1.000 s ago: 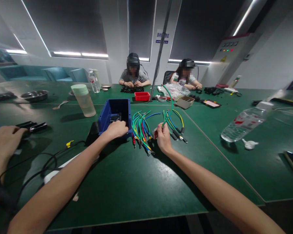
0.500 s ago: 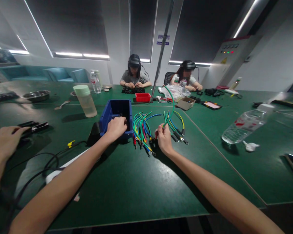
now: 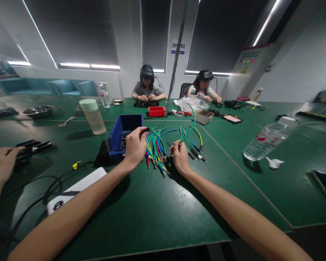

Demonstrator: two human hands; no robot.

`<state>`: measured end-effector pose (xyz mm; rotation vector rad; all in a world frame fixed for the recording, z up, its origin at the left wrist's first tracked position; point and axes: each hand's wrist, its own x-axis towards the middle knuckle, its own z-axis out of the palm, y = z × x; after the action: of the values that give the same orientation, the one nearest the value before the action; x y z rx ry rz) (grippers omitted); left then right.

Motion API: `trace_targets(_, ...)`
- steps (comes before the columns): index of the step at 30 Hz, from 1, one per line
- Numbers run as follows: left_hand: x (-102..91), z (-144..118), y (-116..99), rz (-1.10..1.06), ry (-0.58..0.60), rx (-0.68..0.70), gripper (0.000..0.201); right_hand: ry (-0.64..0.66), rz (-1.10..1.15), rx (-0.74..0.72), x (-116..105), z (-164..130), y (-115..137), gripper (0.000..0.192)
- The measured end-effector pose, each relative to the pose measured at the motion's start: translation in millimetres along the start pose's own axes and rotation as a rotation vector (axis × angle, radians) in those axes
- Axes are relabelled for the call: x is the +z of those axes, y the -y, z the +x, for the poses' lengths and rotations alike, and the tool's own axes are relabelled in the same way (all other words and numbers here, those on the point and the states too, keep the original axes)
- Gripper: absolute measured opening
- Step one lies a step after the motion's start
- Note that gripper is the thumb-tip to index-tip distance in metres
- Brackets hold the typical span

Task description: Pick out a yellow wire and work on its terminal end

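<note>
My left hand [image 3: 136, 145] is closed, with a small black sleeve [image 3: 147, 129] at its fingertips. It is just in front of the right side of a blue bin [image 3: 114, 139], where dark pieces [image 3: 122, 143] lie. My right hand [image 3: 180, 157] pinches a green cable [image 3: 193, 125] near its lower end; the cable curves upward. Between my hands lies a bundle of green, blue, red and yellow cables [image 3: 157, 143] with ring terminals. Several cables with black sleeves [image 3: 197, 148] rest just beyond my right hand.
A green-lidded bottle [image 3: 93, 117], a red tray [image 3: 157, 111] and a carton [image 3: 203, 117] stand farther back. A water bottle [image 3: 268, 139] leans at right. A white power bank [image 3: 76, 186] and black cord lie under my left forearm. Another person's hand [image 3: 1, 163] is far left. Two people sit opposite.
My left hand has come out of the blue bin and moved right, with a small black sleeve at its fingertips. My right hand stays in about the same place with the green cable.
</note>
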<state>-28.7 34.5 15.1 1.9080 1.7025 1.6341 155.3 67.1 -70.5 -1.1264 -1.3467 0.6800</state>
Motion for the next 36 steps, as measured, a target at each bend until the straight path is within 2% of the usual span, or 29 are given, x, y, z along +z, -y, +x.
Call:
trace_targets(3, 14.0, -28, -15, -0.107, 0.090, 0.028, 0.018, -0.006, -0.002, -0.003, -1, -1, 2, 0.027)
trace_targets(5, 23.4, -45, -18, -0.153, 0.158, 0.012, 0.018, -0.005, -0.008, -0.008, -1, -2, 4, 0.027)
trace_targets(10, 40.6, -71, -2, -0.217, 0.225, -0.062, 0.021, 0.005, -0.024, -0.007, -1, -2, 6, 0.027)
trace_targets(17, 46.8, -71, 13, -0.320, 0.289, -0.153, 0.020, 0.016, -0.037, 0.005, 1, -2, 4, 0.026)
trace_targets(25, 45.9, -70, 13, -0.325, 0.268, -0.179, 0.022, 0.007, 0.000, 0.017, 4, -4, 3, 0.026)
trace_targets(36, 50.5, -67, 24, -0.385, 0.193, -0.256, 0.025, 0.020, 0.239, 0.065, 11, -12, 8, 0.025)
